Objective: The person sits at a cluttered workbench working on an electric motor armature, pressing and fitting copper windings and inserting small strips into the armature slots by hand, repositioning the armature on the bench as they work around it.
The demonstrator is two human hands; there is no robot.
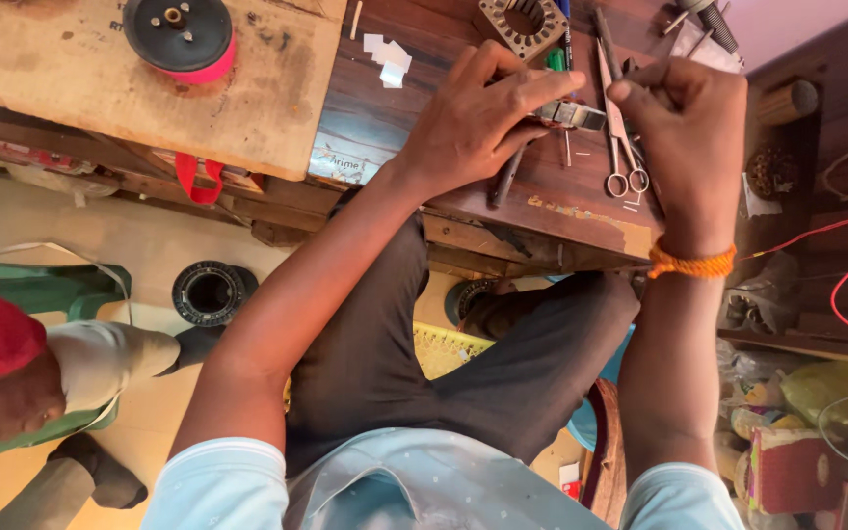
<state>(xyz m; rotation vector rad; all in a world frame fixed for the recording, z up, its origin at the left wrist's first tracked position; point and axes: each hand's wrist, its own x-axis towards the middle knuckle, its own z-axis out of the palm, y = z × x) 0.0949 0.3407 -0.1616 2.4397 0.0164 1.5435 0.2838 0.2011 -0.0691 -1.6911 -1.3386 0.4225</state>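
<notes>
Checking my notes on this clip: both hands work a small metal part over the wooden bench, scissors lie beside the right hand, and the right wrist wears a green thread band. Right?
Not quite. In the head view the thread band on the right hand's wrist is orange, not green. The rest holds: the left hand and right hand meet at the small metal part over the wooden bench, with the scissors beside it.

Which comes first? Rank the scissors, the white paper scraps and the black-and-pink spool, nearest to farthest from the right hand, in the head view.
1. Scissors: on the bench, just left of the right hand.
2. White paper scraps: bench top, beyond the left hand.
3. Black-and-pink spool: on the board, far left.
</notes>
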